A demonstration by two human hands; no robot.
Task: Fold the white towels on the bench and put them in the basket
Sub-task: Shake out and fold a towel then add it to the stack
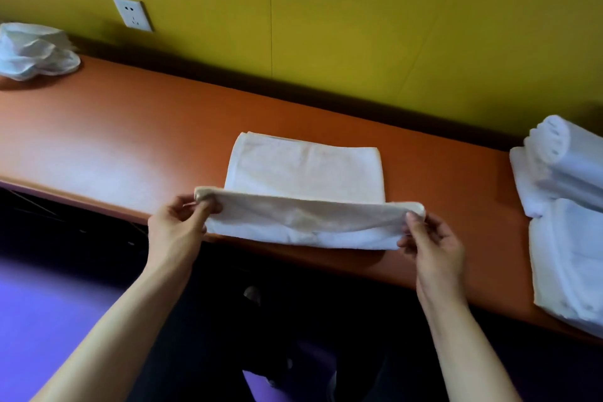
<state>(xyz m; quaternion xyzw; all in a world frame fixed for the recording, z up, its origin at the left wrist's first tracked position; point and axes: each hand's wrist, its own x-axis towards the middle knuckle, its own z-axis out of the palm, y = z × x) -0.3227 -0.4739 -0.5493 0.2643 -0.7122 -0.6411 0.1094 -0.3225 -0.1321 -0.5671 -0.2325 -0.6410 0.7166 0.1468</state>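
Brightness: dim, even indoor light with a strong yellow and orange cast.
Shadows: a soft dark band beneath the towel [305, 173] just below the fingertips [208, 206]; blackness under the bench [114, 140].
Blur: soft throughout, with smeared edges on the hands.
Distortion: the wide lens bows the bench edge and tilts the wall [359, 10].
Colour: the floor [49, 320] glows purple.

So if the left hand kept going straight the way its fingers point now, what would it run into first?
The left hand pinches the near-left corner of the towel, fingers aimed up and right across the bench. It would likely meet the towel's flat part first, then the yellow wall; depth is unclear.
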